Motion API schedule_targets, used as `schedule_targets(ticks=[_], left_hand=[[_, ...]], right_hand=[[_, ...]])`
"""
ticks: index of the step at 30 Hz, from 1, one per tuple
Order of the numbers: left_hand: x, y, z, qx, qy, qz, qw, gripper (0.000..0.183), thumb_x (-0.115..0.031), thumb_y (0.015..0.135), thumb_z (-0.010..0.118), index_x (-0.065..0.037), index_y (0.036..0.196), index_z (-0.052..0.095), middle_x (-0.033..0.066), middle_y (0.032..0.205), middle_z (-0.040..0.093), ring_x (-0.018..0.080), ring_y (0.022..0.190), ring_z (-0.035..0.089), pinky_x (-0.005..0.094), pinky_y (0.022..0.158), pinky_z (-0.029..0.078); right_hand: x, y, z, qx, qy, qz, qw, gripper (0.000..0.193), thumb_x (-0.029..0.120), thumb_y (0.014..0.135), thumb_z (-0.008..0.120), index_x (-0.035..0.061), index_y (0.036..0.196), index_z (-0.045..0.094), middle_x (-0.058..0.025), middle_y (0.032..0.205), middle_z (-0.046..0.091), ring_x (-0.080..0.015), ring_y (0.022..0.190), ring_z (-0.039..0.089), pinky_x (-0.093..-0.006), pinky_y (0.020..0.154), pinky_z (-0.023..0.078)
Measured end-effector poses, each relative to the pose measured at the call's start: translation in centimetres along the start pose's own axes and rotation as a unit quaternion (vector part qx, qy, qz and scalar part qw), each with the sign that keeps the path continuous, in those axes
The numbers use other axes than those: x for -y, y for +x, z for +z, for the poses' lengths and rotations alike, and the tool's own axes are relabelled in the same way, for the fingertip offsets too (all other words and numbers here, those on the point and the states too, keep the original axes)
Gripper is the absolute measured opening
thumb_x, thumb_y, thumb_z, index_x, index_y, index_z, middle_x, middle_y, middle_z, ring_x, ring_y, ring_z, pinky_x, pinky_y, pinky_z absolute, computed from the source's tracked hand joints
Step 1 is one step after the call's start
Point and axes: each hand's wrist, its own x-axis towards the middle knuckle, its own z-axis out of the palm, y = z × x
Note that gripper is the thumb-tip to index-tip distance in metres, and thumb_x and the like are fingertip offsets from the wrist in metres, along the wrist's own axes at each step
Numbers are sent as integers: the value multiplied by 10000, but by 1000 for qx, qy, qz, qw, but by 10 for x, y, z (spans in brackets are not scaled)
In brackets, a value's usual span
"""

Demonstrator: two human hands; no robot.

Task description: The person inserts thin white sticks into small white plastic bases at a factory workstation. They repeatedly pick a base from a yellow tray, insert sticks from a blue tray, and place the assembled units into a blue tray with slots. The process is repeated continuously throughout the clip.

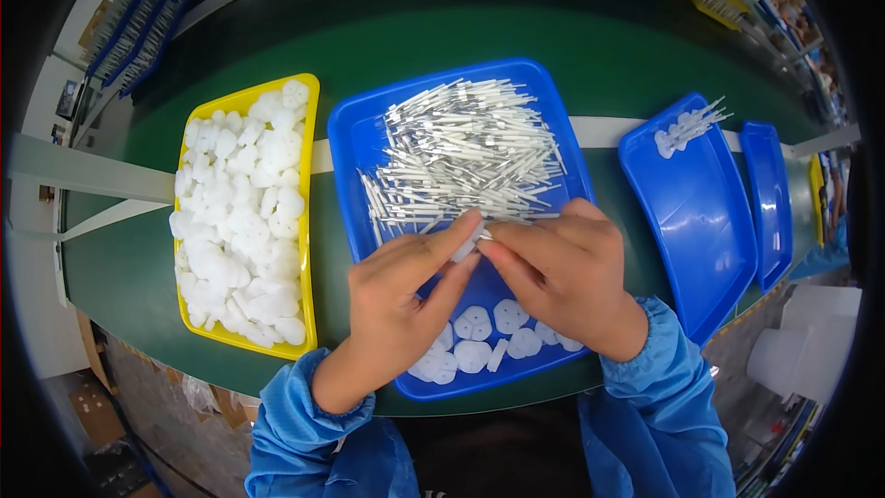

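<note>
Over the middle of a blue tray (346,143), both my hands meet at the fingertips. My left hand (406,286) pinches a white plastic disc (467,247) between thumb and fingers. Against it, my right hand (562,267) grips a thin white stick (485,235), mostly hidden by the fingers; I cannot tell whether its end sits in the disc. A heap of white sticks with grey metal-like parts (470,148) fills the tray's far half. Several white lobed discs (473,323) lie along its near edge, partly below my hands.
Left of the blue tray stands a yellow tray (312,175) piled with white discs (244,212). At right, another blue tray (701,231) holds a few discs with sticks in them (690,127). A narrower blue tray (770,203) is beyond it. Racks of filled trays (147,18) stand far left.
</note>
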Motion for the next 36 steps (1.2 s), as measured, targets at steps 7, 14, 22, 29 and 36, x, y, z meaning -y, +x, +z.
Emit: schedule_targets(ticks=[7,14,22,29,36], left_hand=[[6,0,0,10,-163,-67,984,557,31,889,900,-40,1419,742,143,1253,768,202,1030,763,313,844,680],[-2,6,-1,-2,-116,-24,993,552,47,853,924,-53,1372,766,140,1321,729,208,1080,750,304,816,678],[-2,3,-1,-15,-130,-39,991,551,75,860,901,-57,1380,773,145,1350,729,225,1098,764,305,814,676],[0,6,-1,9,-123,-3,992,549,74,877,885,-67,1396,776,144,1375,733,241,1133,762,304,818,676],[3,5,-10,15,-160,-16,987,474,78,885,882,-52,1336,818,127,1336,694,212,1093,749,293,812,671]], right_hand=[[-5,-2,-14,-1,18,-11,1000,313,145,824,922,116,1127,850,-26,927,801,-187,788,747,-353,734,504],[-6,-4,-16,23,6,-76,997,475,103,755,903,113,1228,855,-9,1065,761,-218,874,735,-373,806,542],[-7,-12,-19,35,44,-81,995,457,59,753,861,115,1206,868,-16,1073,762,-219,884,728,-377,807,547],[-4,-11,-19,25,-10,-37,999,469,49,776,833,125,1239,855,-22,1062,759,-236,888,721,-389,815,546],[-9,-14,-31,48,-114,-30,992,316,85,812,859,116,1125,831,-26,1065,759,-222,912,725,-401,822,534]])
